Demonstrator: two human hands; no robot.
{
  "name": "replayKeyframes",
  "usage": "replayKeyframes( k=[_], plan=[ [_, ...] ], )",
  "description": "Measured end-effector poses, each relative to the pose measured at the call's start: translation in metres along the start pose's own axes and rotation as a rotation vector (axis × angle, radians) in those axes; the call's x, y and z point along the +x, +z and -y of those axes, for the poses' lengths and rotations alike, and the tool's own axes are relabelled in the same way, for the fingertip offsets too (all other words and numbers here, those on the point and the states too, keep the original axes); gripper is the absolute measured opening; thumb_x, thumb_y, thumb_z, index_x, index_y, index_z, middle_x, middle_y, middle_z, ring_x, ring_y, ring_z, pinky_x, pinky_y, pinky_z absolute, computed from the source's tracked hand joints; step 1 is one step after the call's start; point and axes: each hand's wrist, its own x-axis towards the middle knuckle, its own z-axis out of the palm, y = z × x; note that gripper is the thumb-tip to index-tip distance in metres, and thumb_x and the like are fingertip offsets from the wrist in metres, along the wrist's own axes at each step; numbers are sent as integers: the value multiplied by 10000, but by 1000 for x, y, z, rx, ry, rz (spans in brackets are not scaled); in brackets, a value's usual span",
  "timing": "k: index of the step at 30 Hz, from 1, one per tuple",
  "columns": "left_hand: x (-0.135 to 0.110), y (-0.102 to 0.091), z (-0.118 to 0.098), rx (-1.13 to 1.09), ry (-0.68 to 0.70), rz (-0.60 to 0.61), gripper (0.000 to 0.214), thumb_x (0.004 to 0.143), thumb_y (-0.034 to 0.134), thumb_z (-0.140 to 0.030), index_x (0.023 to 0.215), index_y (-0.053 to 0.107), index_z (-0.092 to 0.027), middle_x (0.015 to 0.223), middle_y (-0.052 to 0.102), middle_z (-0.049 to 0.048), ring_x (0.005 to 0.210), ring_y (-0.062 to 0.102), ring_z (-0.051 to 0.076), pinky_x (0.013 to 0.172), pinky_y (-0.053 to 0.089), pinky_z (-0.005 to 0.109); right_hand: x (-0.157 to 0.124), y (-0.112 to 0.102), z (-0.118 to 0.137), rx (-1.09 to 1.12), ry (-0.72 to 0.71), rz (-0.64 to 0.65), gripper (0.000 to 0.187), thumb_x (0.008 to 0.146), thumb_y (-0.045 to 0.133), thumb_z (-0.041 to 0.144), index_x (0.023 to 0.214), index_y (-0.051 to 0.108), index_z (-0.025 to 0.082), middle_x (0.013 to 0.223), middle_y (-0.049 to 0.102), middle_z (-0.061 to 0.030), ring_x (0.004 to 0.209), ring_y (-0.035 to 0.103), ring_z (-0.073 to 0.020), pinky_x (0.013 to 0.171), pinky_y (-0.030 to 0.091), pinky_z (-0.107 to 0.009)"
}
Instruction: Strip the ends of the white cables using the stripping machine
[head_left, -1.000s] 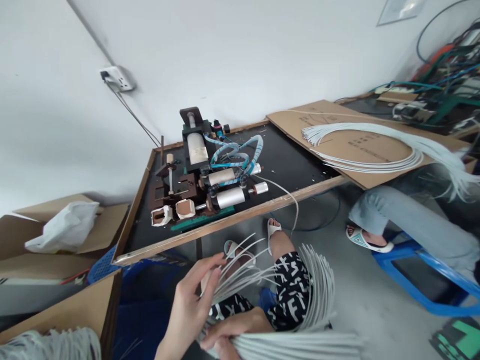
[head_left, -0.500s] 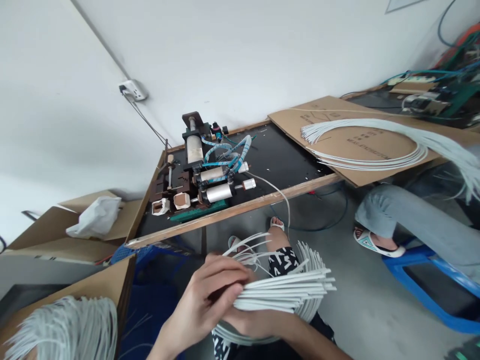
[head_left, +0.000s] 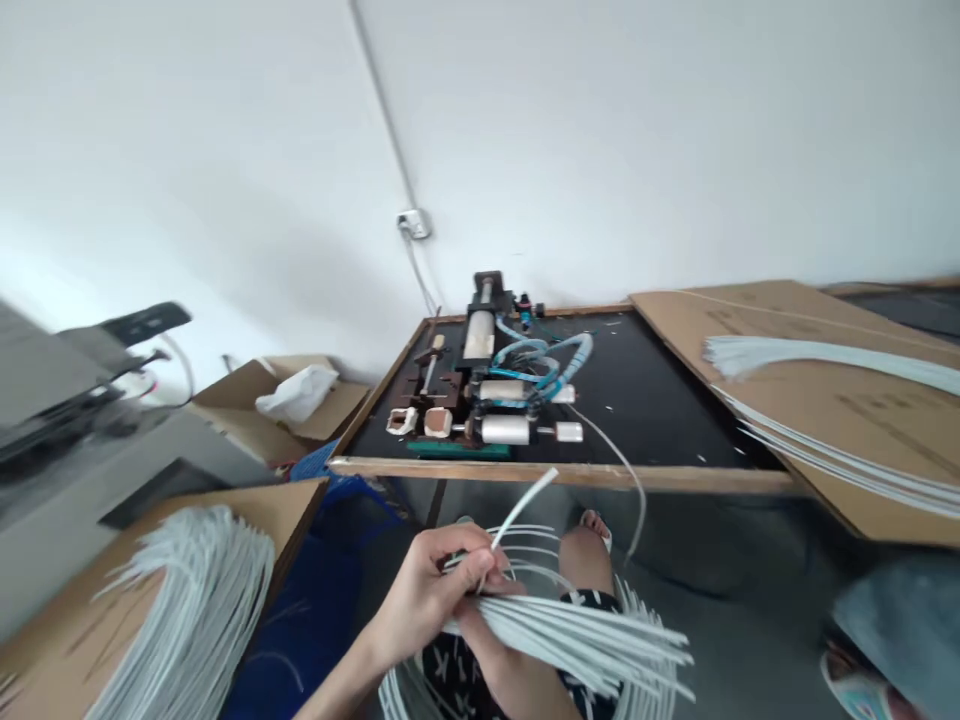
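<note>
Over my lap, my right hand (head_left: 508, 655) is wrapped round a coiled bundle of thin white wires (head_left: 592, 640), whose cut ends fan out to the right. Beside it, my left hand (head_left: 439, 590) pinches one white wire (head_left: 526, 503) between thumb and fingertips. That wire's end sticks up above the bundle, pointing up and right. The loops of the coil hang round my knees, partly hidden by my hands. Both hands are close together, just in front of the table edge.
A pneumatic fixture (head_left: 502, 400) with cylinders and blue hoses stands on the black table (head_left: 652, 400). More white wires (head_left: 840, 352) lie on cardboard (head_left: 780, 310) at right. Another wire bundle (head_left: 191, 590) hangs at left, near an open carton (head_left: 240, 395). A person's leg (head_left: 900, 620) is at lower right.
My view has swung to the left. My left hand has raised one wire's end out of the bundle. My right hand still grips the rest, their ends now tilted downward.
</note>
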Motion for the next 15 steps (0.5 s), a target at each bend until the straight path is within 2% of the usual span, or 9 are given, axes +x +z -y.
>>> replayKeyframes(
  k=[2, 3, 5, 7, 10, 13, 15],
  plan=[
    [-6, -8, 12, -201, -84, -184, 356, 927, 706, -453, 769, 745, -136, 678, 716, 58, 565, 621, 124, 561, 488, 208, -6, 5, -4, 187, 193, 39, 367, 878, 683, 536, 1095, 783, 258, 1075, 806, -67, 1023, 764, -282, 926, 633, -369],
    [-8, -13, 18, -297, -103, -291, 364, 910, 722, -472, 766, 722, -138, 643, 704, 44, 524, 605, 115, 539, 483, 206, -7, 7, -4, 269, 238, 70, 392, 888, 671, 543, 1121, 782, 248, 1125, 804, -71, 1098, 746, -276, 991, 607, -363],
    [-9, -22, 26, -437, -87, -502, 372, 878, 748, -501, 771, 661, -156, 577, 682, 14, 463, 588, 112, 504, 478, 206, -5, 8, -2, 362, 251, 151, 369, 924, 631, 529, 1080, 801, 240, 1165, 800, -68, 1147, 731, -259, 1052, 570, -345],
    [-7, -32, 30, -486, -44, -659, 379, 854, 767, -514, 788, 618, -171, 518, 654, -17, 417, 569, 106, 470, 455, 194, -1, 6, 1, 389, 231, 203, 321, 958, 605, 472, 991, 816, 233, 1140, 808, -68, 1117, 747, -244, 1037, 577, -322],
    [1, -42, 34, -408, -10, -736, 380, 842, 775, -511, 790, 640, -159, 514, 652, -22, 406, 561, 94, 465, 440, 187, 7, -1, 3, 353, 179, 225, 229, 967, 622, 350, 948, 816, 229, 1072, 825, -58, 1038, 774, -222, 987, 601, -295],
    [14, -44, 38, -298, -44, -706, 398, 810, 789, -520, 741, 660, -150, 539, 673, 3, 436, 578, 112, 481, 461, 216, 12, -8, 2, 371, 67, 313, 217, 980, 606, 258, 1007, 820, 270, 1073, 827, -29, 1027, 776, -179, 973, 590, -239],
    [23, -42, 42, -244, -56, -692, 402, 800, 788, -521, 704, 645, -158, 535, 673, 11, 451, 577, 119, 490, 461, 225, 12, -9, 0, 420, -17, 406, 247, 996, 578, 267, 1078, 808, 304, 1127, 814, -22, 1071, 762, -163, 989, 570, -219]
  ],
)
